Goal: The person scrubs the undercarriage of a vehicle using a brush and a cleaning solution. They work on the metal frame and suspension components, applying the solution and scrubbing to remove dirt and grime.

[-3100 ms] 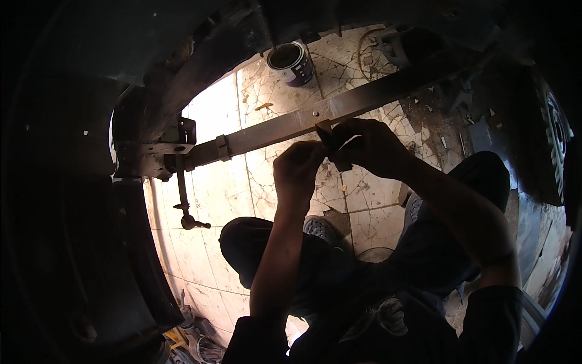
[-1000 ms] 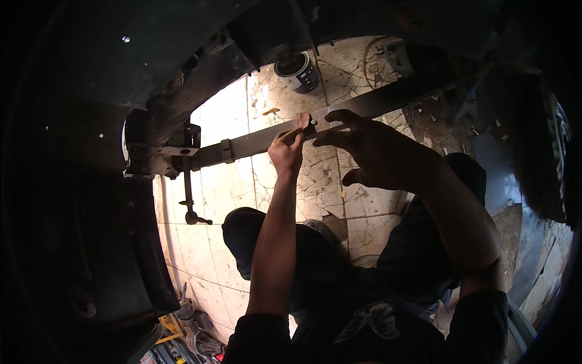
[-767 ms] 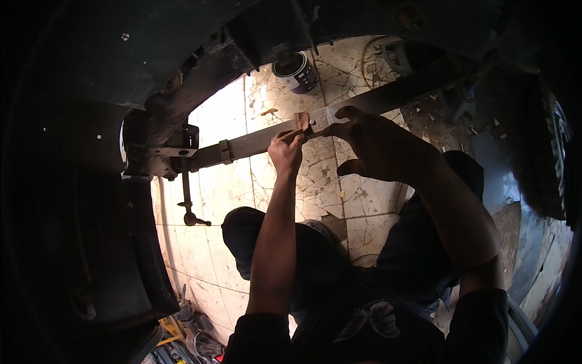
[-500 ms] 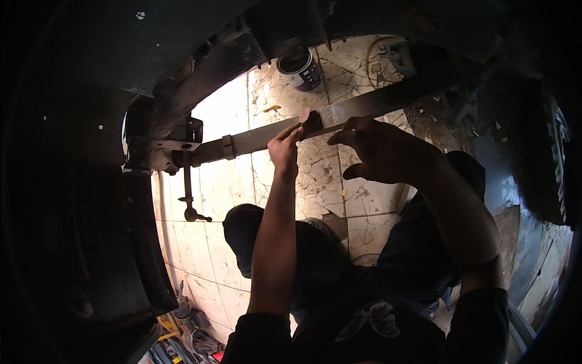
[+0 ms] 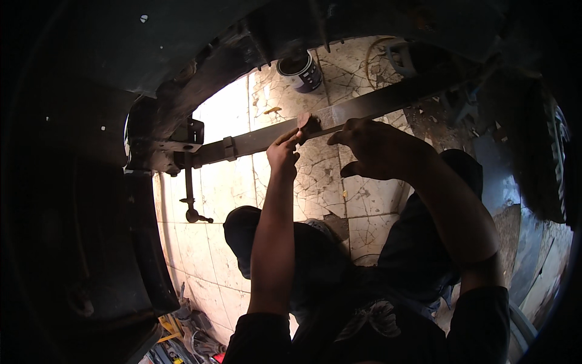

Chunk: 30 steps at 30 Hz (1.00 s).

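A long dark metal bar [image 5: 267, 138] crosses in front of me, sloping up to the right beneath a vehicle's dark bodywork. My left hand [image 5: 283, 156] pinches a small reddish-brown piece that looks like sandpaper [image 5: 304, 120] against the bar. Its fingers are closed, and the piece wraps over the bar's near edge. To the right, my right hand [image 5: 379, 148] is by the bar's lower edge, thumb spread away from the fingers, nothing visible in it. Between the hands, part of the bar's face [image 5: 342, 109] looks lighter.
A paint can [image 5: 299, 71] stands on the cracked tile floor [image 5: 212, 255] beyond the bar. At the bar's left end hangs a rod with a ball joint [image 5: 192, 214]. Dark bodywork [image 5: 73, 200] closes in on the left. Tools [image 5: 176, 340] lie at lower left.
The reddish-brown piece now shows more of its face and has tilted slightly over the bar. My left hand has shifted very slightly; the right hand stays nearly in place.
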Each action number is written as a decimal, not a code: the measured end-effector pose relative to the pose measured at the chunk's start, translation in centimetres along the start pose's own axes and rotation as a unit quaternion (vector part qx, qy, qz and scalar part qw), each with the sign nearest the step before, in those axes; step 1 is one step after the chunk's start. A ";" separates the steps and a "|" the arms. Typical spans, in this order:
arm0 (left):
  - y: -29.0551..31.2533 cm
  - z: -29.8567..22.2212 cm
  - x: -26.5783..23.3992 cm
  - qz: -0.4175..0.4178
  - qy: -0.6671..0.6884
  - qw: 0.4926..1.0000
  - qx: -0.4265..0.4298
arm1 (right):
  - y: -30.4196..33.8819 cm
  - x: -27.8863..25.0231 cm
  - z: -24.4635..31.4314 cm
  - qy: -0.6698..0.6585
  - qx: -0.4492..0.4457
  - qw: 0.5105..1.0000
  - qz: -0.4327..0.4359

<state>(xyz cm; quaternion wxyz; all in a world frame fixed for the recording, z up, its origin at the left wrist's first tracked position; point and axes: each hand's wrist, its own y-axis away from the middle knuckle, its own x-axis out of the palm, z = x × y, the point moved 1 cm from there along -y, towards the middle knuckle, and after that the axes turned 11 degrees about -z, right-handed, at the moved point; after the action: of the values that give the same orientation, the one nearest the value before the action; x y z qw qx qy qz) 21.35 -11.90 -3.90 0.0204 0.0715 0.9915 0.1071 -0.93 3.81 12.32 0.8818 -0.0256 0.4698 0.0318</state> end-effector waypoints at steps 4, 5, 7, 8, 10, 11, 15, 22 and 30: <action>0.2 -0.3 0.4 -0.057 0.027 0.990 -0.124 | -0.2 -0.3 -0.1 -0.013 0.023 0.999 0.020; 0.4 -0.7 0.9 -0.070 0.070 0.982 -0.163 | -0.3 -0.4 -0.2 -0.018 0.033 0.999 0.027; 0.1 -0.8 0.9 -0.071 0.112 0.974 -0.185 | -0.3 0.2 -0.8 -0.002 0.014 1.000 0.008; 0.0 -0.8 0.9 -0.071 0.133 0.969 -0.195 | -0.2 0.4 -1.1 0.007 0.004 1.000 -0.002; 0.4 -0.8 1.0 -0.130 0.086 0.971 -0.180 | 0.0 0.6 -1.2 0.011 -0.006 1.000 -0.014; 0.7 -0.9 1.1 -0.160 0.062 0.970 -0.173 | 0.0 0.7 -1.3 0.012 -0.011 1.000 -0.020; 0.1 0.6 0.1 -0.232 -0.044 0.971 -0.042 | -0.1 0.2 -0.7 -0.002 0.007 1.000 0.006; 0.5 -0.4 0.3 -0.336 -0.316 0.865 0.198 | 0.0 0.0 -1.0 -0.015 0.035 0.999 0.020; 1.1 0.1 1.9 -0.117 -0.504 0.746 0.418 | 0.8 -0.6 -0.7 0.017 0.017 0.999 0.033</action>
<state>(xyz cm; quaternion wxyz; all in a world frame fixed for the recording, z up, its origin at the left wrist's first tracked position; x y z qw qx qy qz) 19.58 -10.52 -3.76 0.4979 -0.0005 0.7829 -0.3729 -1.94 4.49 12.45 0.8726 0.0047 0.4857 0.0525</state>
